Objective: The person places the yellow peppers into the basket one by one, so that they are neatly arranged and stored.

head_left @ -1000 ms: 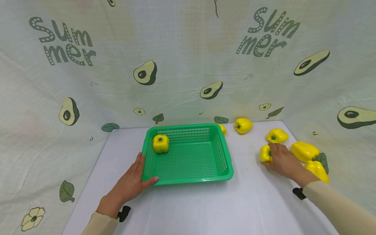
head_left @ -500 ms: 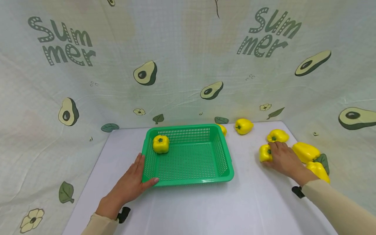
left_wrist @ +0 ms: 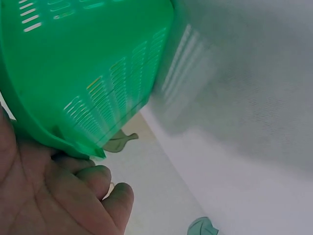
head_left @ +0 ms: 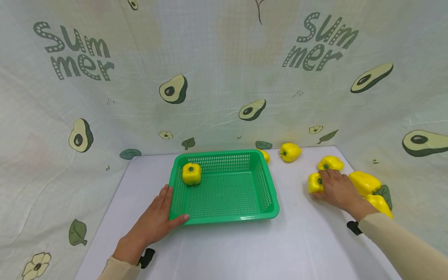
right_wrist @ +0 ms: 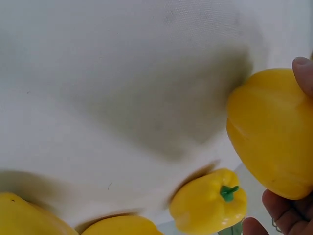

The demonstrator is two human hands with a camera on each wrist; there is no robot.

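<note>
My left hand [head_left: 154,217] holds the near left corner of a green plastic basket [head_left: 224,221], thumb over the front rim and fingers along the outer left side. In the left wrist view, fingers [left_wrist: 95,181] bend below the basket rim [left_wrist: 36,129]. One yellow bell pepper [head_left: 191,174] sits upright at the basket's back left. My right hand [head_left: 339,190] grips another yellow bell pepper [head_left: 315,183] on the right side of the table. The right wrist view has that pepper [right_wrist: 271,132] between thumb and fingers, its stem hidden.
Right behind the gripping hand lies a yellow pepper [head_left: 331,163]; two more peppers [head_left: 364,183] sit beside that wrist. At the back are a pepper [head_left: 290,152] and one partly hidden by the basket [head_left: 266,156]. A printed cloth [head_left: 210,58] hangs behind the white table [head_left: 224,252].
My right hand has shifted very slightly left together with the pepper it grips. The left hand stays at the basket corner. The head view has tilted up a little.
</note>
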